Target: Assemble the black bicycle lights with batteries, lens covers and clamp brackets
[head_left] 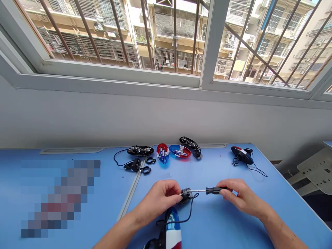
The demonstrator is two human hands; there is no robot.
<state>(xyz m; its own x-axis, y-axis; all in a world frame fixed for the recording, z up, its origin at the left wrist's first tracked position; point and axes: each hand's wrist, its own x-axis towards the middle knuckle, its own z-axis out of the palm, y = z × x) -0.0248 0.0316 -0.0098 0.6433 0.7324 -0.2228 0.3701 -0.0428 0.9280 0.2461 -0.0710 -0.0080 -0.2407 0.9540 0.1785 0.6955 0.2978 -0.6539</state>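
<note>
One screwdriver [207,190] | axis crosswise, tip leftward | right fingers [228,196] pinch handle [214,190] | left fingers [173,200] pinch bracket [185,196]

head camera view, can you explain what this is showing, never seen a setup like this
There is no robot here: one picture, from a camera worn on a person's head, looking forward and down at two bare hands. The left hand pinches a small black plastic part in its fingers; the right hand holds a black-handled screwdriver, its metal shaft reaching that part. Below lies a glossy blue, white and red oval body. Farther back on the blue table are two black oval pieces, red-and-blue translucent shells and black rings. The pixelated patch hides whatever is there.
</note>
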